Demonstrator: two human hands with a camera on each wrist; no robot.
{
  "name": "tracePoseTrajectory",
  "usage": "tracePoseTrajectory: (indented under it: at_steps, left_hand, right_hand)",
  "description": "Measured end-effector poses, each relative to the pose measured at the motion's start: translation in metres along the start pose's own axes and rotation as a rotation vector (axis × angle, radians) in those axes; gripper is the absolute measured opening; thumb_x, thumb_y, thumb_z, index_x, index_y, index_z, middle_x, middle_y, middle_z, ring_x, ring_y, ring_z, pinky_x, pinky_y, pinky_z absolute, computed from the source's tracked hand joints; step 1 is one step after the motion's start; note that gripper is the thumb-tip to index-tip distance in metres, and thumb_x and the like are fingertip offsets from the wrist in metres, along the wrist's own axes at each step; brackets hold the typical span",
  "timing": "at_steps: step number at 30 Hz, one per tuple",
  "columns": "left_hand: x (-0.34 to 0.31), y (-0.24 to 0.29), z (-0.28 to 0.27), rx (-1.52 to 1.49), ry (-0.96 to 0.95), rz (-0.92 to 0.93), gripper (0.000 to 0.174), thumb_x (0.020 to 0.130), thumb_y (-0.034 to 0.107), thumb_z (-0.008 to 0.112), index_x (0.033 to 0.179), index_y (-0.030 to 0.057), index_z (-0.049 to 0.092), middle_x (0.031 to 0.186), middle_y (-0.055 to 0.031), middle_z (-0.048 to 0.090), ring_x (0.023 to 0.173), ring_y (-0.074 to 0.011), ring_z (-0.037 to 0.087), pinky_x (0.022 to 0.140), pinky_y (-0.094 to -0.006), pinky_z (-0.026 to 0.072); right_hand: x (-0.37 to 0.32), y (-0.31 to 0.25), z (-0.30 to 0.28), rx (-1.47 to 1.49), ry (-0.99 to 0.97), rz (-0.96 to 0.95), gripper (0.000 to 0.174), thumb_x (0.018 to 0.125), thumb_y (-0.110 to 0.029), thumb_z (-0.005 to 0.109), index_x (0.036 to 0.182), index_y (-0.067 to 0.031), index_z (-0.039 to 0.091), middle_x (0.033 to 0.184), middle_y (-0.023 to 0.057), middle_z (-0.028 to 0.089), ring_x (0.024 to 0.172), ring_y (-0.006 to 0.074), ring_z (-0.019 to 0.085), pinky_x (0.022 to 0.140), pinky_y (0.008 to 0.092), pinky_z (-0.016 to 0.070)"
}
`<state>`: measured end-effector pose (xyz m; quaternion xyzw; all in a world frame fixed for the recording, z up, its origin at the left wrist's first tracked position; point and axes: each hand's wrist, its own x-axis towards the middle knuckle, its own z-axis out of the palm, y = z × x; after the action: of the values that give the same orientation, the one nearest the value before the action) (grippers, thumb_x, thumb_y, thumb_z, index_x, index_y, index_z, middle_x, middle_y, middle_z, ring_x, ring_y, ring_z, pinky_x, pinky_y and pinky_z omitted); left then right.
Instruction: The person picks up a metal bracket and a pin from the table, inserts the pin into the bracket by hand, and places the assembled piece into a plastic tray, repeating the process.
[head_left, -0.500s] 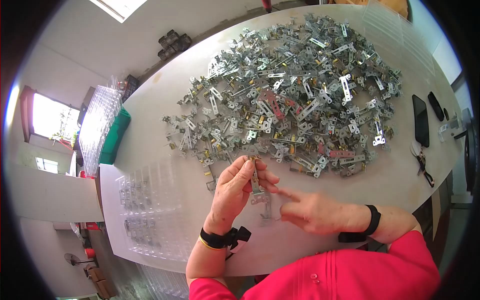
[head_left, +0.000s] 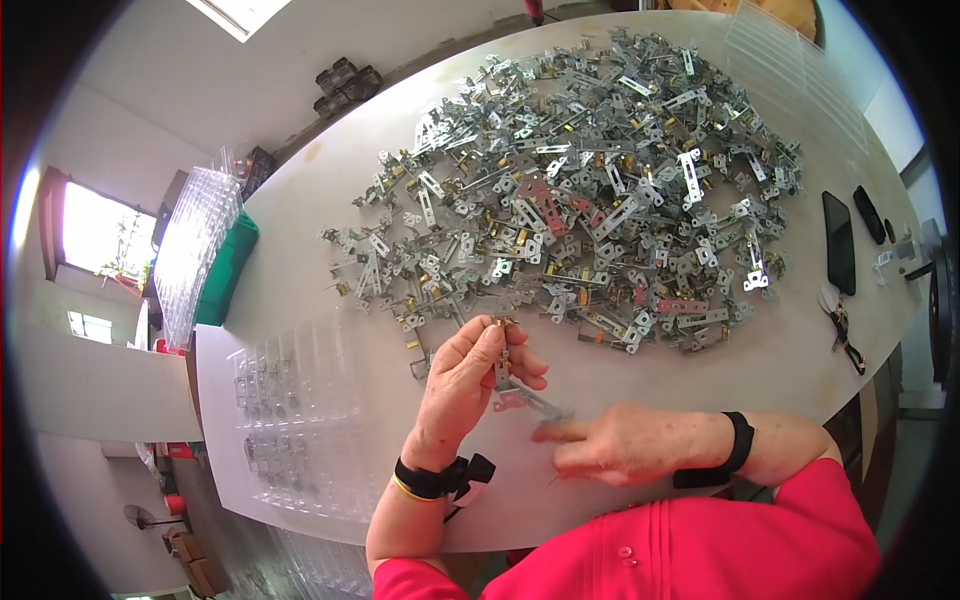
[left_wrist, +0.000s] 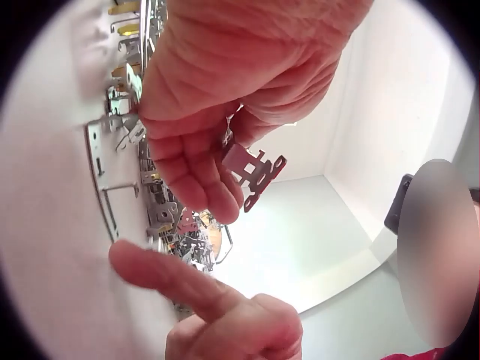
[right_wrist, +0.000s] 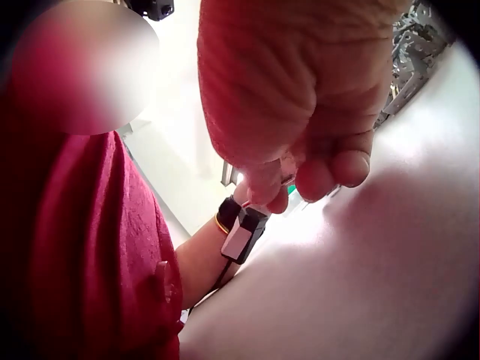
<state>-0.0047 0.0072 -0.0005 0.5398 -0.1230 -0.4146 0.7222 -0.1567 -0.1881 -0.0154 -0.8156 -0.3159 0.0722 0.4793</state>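
Observation:
My left hand [head_left: 462,385] pinches a small metal bracket [head_left: 503,372] between thumb and fingers, near the front edge of the pile. The bracket has a brass-coloured part at its top and a flat end with holes, which shows below the fingers in the left wrist view as a holed plate [left_wrist: 259,176]. From its lower end a blurred grey strip [head_left: 543,404] sticks out to the right. Just beneath that strip, my right hand [head_left: 630,445] has its index finger stretched toward the bracket. The right wrist view shows mostly its palm and bent fingertips.
A large heap of metal brackets [head_left: 600,190] covers the table's far half. Clear plastic trays [head_left: 300,420] lie at left, with more stacked [head_left: 195,250] on a green bin [head_left: 230,268]. A phone [head_left: 838,243] and cutters [head_left: 843,330] lie at right.
The strip at the bracket's lower end has swung from pointing downward to pointing right. My right hand has shifted slightly down and left; the left hand keeps its hold and tilts a little.

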Motion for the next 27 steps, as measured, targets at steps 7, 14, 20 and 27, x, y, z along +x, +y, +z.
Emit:
tracePoseTrajectory:
  at_steps: [7,14,20,27]
  left_hand:
    - [0.004,-0.009,-0.003,-0.022,-0.097,0.032,0.032,0.112,0.029,0.046,0.119,0.0001,0.059,0.097,-0.0183,0.073,0.088,-0.0278,0.073,0.083,-0.0384,0.0578]
    - [0.004,-0.016,-0.002,-0.054,-0.127,0.067,0.03,0.112,0.028,0.046,0.119,0.0028,0.06,0.099,-0.0195,0.073,0.085,-0.0287,0.074,0.08,-0.0365,0.0563]
    - [0.005,-0.019,-0.007,-0.144,-0.164,0.023,0.031,0.111,0.03,0.049,0.121,0.0021,0.056,0.105,-0.0211,0.073,0.088,-0.029,0.074,0.083,-0.037,0.0572]
    - [0.006,-0.021,-0.009,-0.159,-0.164,0.028,0.031,0.111,0.031,0.049,0.121,0.0022,0.056,0.106,-0.0226,0.072,0.088,-0.0303,0.074,0.082,-0.0387,0.0569]
  right_hand:
    - [0.0,0.008,-0.004,-0.183,0.287,0.233,0.017,0.096,-0.022,0.069,0.101,-0.008,0.062,0.136,0.0174,0.06,0.084,0.0384,0.071,0.066,0.0426,0.0599]
    - [0.0,0.011,-0.023,0.07,0.4,0.199,0.015,0.096,-0.022,0.071,0.096,-0.0077,0.065,0.123,0.012,0.069,0.083,0.0339,0.071,0.069,0.0402,0.0581]
    - [0.0,0.006,-0.018,0.116,0.166,0.044,0.016,0.097,-0.023,0.07,0.094,-0.008,0.065,0.129,0.0074,0.068,0.083,0.0329,0.071,0.069,0.0402,0.0576]
    - [0.007,-0.003,-0.007,0.004,-0.059,0.082,0.015,0.098,-0.021,0.067,0.093,-0.0078,0.063,0.133,0.0111,0.065,0.085,0.0361,0.07,0.069,0.0429,0.0575]
